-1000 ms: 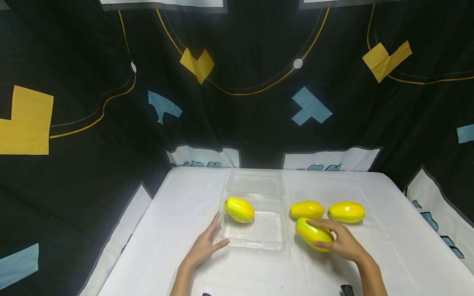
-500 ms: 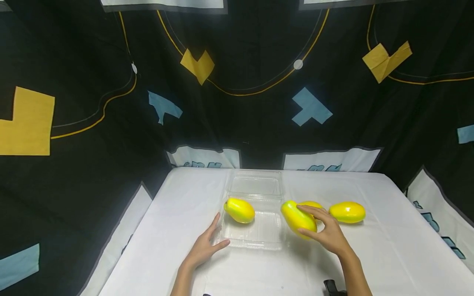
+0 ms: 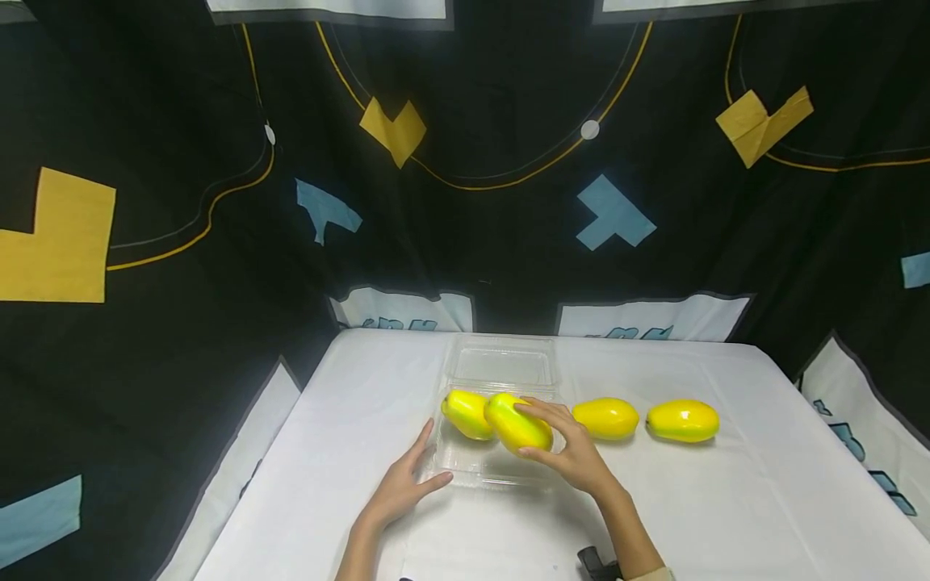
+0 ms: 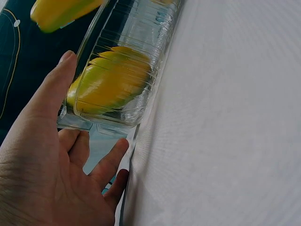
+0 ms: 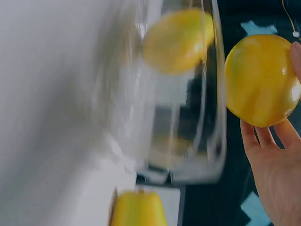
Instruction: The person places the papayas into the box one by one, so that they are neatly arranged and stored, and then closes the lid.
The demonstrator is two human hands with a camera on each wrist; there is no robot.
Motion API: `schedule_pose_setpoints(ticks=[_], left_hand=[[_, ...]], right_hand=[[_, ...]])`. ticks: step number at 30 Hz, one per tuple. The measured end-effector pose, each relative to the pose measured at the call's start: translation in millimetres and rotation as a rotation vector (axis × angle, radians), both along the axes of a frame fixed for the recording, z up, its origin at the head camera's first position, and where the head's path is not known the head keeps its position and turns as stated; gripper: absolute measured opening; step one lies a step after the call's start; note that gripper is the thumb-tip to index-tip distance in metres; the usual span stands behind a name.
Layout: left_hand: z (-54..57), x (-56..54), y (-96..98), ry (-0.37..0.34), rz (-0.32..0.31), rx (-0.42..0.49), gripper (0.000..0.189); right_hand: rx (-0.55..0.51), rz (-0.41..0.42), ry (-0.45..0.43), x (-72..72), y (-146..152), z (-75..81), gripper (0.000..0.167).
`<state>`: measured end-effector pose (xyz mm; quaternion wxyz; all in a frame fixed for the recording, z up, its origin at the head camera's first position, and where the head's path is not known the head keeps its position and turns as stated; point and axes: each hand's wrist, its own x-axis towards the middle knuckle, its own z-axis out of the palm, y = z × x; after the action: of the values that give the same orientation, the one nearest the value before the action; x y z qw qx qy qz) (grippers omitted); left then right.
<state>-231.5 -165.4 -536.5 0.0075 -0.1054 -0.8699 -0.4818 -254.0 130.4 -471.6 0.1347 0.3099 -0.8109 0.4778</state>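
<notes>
My right hand (image 3: 576, 453) grips a yellow-green papaya (image 3: 517, 425) between thumb and fingers, holding it above the clear plastic clamshell box (image 3: 501, 476). A second papaya (image 3: 467, 413) lies in the left part of the box and shows through the wall in the left wrist view. My left hand (image 3: 403, 480) stays at the box's left side, thumb and fingers spread; in the left wrist view the thumb is by the rim and whether it touches cannot be told. In the right wrist view, the held papaya (image 5: 261, 81) appears above the rim.
Two more yellow papayas, one nearer the box (image 3: 605, 419) and one farther right (image 3: 683, 420), lie on the white-covered table (image 3: 726, 500). The box's lid (image 3: 503, 361) lies open toward the back. A dark curtain (image 3: 494, 242) hangs behind the table.
My right hand has lifted the papaya from the table and carried it left over the box. The left hand has stayed in place.
</notes>
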Motion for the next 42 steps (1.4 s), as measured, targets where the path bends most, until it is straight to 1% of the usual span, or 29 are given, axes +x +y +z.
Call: schedule_pose_setpoints(ticks=[5,8,11,18,25,31,35,42], left_hand=[[1.0,1.1,0.9,0.0,0.006,0.004,0.089],[0.4,0.8,1.2,-0.009,0.005,0.008,0.09],[-0.7,-0.4,0.9,-0.02,0.005,0.004,0.091],[-0.7,-1.8,1.3,-0.017,0.013,-0.013,0.093],[0.3,-0.9,0.8,-0.011,0.012,-0.015,0.093],[0.3,0.3,1.4,-0.016,0.013,-0.011,0.092],[1.5,0.2,1.5,-0.021,0.012,-0.011,0.092],[2.5,0.0,1.1,-0.02,0.002,-0.008,0.093]], right_hand=[[0.014,0.097,-0.023,-5.1,-26.3,-5.9,0.057],[0.052,0.157,-0.023,-9.0,-38.6,-9.3,0.058],[0.093,0.192,-0.016,-12.1,-47.5,-13.7,0.059],[0.157,0.186,-0.006,-15.5,-56.2,-22.7,0.06],[0.207,0.215,-0.049,-18.8,-59.7,-27.5,0.06],[0.233,0.236,-0.078,-18.1,-60.9,-29.2,0.059],[0.236,0.224,-0.097,-18.6,-61.2,-29.3,0.059],[0.248,0.208,-0.095,-18.5,-61.6,-28.4,0.06]])
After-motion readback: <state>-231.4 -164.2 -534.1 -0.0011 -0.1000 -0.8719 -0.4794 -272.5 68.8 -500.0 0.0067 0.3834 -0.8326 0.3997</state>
